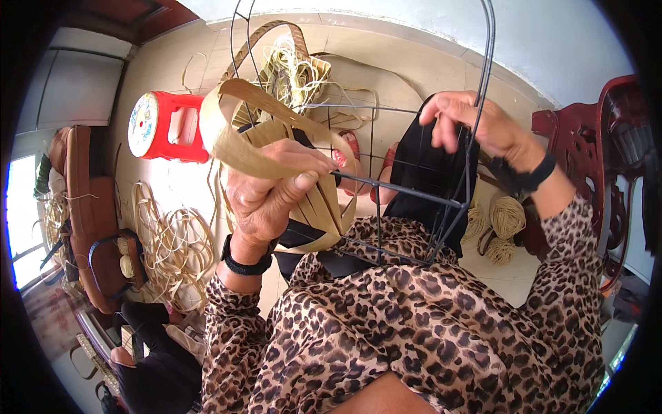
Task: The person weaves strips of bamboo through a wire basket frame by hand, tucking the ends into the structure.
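Observation:
A black wire frame (414, 192) with thin rods and tall uprights stands over my lap. Its left part carries woven tan flat strips (329, 207). My left hand (265, 186) is closed at the left end of the frame's thick bar, thumb and fingers pinching a wide tan strip (234, 150) that loops up and over the hand. The strip's lower end is hidden behind the fingers. On the right, my right hand (486, 127) is raised beside the frame's right upright, its fingers apart and partly bent with nothing visible in them. One wire passes in front of it.
A red stool (189, 127) stands at the left. Loose strips (172, 241) lie on the floor below it. Beyond the frame is a handled basket (303, 72) of pale fibre. Twine balls (508, 217) and a carved chair (579, 148) are at right; a person (155, 359) sits lower left.

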A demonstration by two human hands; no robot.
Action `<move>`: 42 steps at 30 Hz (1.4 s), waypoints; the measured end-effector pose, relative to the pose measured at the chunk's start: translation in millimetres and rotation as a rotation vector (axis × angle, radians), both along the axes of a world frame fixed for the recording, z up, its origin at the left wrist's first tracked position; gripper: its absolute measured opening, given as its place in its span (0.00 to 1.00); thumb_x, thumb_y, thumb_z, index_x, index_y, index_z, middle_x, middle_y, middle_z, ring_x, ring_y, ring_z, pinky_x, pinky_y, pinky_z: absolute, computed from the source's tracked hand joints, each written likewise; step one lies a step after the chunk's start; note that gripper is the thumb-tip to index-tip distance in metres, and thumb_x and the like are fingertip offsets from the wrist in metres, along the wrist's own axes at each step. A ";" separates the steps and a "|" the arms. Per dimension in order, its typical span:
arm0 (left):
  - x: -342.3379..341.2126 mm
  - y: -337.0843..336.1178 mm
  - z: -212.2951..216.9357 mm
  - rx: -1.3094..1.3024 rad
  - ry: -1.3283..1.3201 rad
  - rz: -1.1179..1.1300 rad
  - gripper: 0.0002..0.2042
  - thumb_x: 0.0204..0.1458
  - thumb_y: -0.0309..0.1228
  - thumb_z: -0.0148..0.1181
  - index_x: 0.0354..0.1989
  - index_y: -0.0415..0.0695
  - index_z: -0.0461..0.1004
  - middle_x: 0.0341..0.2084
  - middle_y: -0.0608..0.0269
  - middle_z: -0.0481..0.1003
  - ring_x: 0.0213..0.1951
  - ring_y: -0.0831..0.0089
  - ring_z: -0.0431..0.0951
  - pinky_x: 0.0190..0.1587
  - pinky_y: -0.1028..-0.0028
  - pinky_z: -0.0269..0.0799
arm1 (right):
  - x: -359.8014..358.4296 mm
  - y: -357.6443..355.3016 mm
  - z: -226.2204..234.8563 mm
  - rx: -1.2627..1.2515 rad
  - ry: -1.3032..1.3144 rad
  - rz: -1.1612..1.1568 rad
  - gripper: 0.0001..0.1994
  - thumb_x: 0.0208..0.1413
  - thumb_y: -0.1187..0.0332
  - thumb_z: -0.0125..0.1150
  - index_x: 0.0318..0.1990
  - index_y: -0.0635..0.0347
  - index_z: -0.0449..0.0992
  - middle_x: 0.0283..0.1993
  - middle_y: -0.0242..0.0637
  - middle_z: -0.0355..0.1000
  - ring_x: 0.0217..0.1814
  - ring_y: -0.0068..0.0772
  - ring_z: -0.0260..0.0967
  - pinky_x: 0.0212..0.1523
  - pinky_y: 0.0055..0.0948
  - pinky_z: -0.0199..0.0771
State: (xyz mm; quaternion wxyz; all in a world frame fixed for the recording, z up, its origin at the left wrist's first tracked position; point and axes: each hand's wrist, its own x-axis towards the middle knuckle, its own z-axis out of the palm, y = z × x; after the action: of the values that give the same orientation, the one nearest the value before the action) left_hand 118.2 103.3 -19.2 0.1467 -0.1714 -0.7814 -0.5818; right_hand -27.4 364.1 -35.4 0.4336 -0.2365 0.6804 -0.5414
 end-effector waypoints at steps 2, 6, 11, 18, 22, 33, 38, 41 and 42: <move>-0.9 1.3 2.8 -0.012 -0.029 0.045 0.12 0.51 0.32 0.53 0.26 0.33 0.72 0.23 0.51 0.74 0.27 0.64 0.75 0.32 0.70 0.71 | 19.5 -7.1 -15.1 -0.063 0.011 -0.366 0.21 0.57 0.53 0.42 0.27 0.66 0.68 0.11 0.29 0.58 0.18 0.23 0.60 0.27 0.21 0.61; -4.8 1.0 7.0 -0.155 -0.025 -0.025 0.09 0.50 0.28 0.53 0.27 0.33 0.72 0.25 0.53 0.75 0.29 0.65 0.76 0.33 0.72 0.71 | 43.4 -14.0 -43.5 -0.266 0.127 -0.705 0.19 0.59 0.55 0.41 0.24 0.61 0.63 0.09 0.24 0.49 0.11 0.18 0.48 0.16 0.17 0.52; -14.8 0.6 13.9 -0.212 -0.046 -0.111 0.07 0.49 0.27 0.54 0.28 0.34 0.73 0.25 0.54 0.75 0.30 0.65 0.76 0.34 0.72 0.71 | 53.0 -18.9 -65.6 -0.396 0.079 -0.821 0.18 0.60 0.56 0.41 0.23 0.59 0.62 0.08 0.23 0.48 0.09 0.15 0.44 0.15 0.15 0.50; -35.5 -1.8 4.6 -0.224 -0.223 -0.220 0.05 0.48 0.25 0.53 0.29 0.37 0.75 0.27 0.55 0.76 0.33 0.66 0.76 0.37 0.71 0.71 | 61.8 -16.7 -85.8 -0.350 0.008 -0.884 0.17 0.58 0.55 0.42 0.22 0.55 0.61 0.08 0.24 0.48 0.10 0.18 0.46 0.28 0.20 0.59; -49.0 -10.0 4.8 -0.143 -0.331 -0.206 0.07 0.49 0.29 0.56 0.33 0.41 0.76 0.23 0.64 0.76 0.23 0.80 0.74 0.26 0.80 0.70 | 69.7 -25.8 -91.5 -0.372 -0.093 -0.996 0.18 0.56 0.53 0.47 0.23 0.57 0.62 0.08 0.24 0.49 0.10 0.18 0.46 0.23 0.19 0.58; -37.0 -6.1 1.6 -0.109 -0.284 -0.134 0.08 0.51 0.30 0.51 0.28 0.38 0.74 0.26 0.58 0.76 0.33 0.69 0.73 0.52 0.64 0.57 | 71.0 -2.9 -77.8 0.246 0.231 -0.596 0.21 0.52 0.57 0.54 0.44 0.68 0.64 0.33 0.35 0.69 0.36 0.24 0.67 0.39 0.23 0.66; -31.0 -6.3 -0.1 0.049 -0.400 -0.066 0.07 0.51 0.28 0.51 0.28 0.37 0.73 0.25 0.59 0.73 0.32 0.69 0.71 0.40 0.72 0.66 | 79.1 -8.1 -77.5 -0.168 -0.181 -0.586 0.17 0.53 0.59 0.53 0.43 0.63 0.66 0.38 0.31 0.65 0.46 0.23 0.60 0.50 0.21 0.57; -32.4 -6.0 2.5 -0.039 -0.350 -0.086 0.06 0.51 0.26 0.52 0.28 0.37 0.73 0.25 0.60 0.73 0.33 0.70 0.70 0.37 0.74 0.67 | 82.8 -13.4 -79.1 -0.317 -0.210 -0.648 0.17 0.54 0.60 0.54 0.44 0.63 0.64 0.39 0.33 0.65 0.46 0.24 0.60 0.52 0.23 0.56; -33.1 -6.0 7.2 -0.042 -0.352 -0.081 0.06 0.51 0.26 0.52 0.28 0.37 0.73 0.25 0.60 0.73 0.33 0.70 0.70 0.37 0.74 0.67 | 82.9 -14.4 -79.0 -0.319 -0.213 -0.644 0.17 0.54 0.60 0.54 0.44 0.63 0.64 0.39 0.33 0.65 0.46 0.24 0.60 0.52 0.23 0.56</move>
State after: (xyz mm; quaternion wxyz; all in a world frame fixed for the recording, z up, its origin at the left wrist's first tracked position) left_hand 85.0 97.3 -12.0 -0.0195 -0.1016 -0.7995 -0.5917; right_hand 55.6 349.6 -114.5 0.2671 -0.0171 0.5779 -0.7710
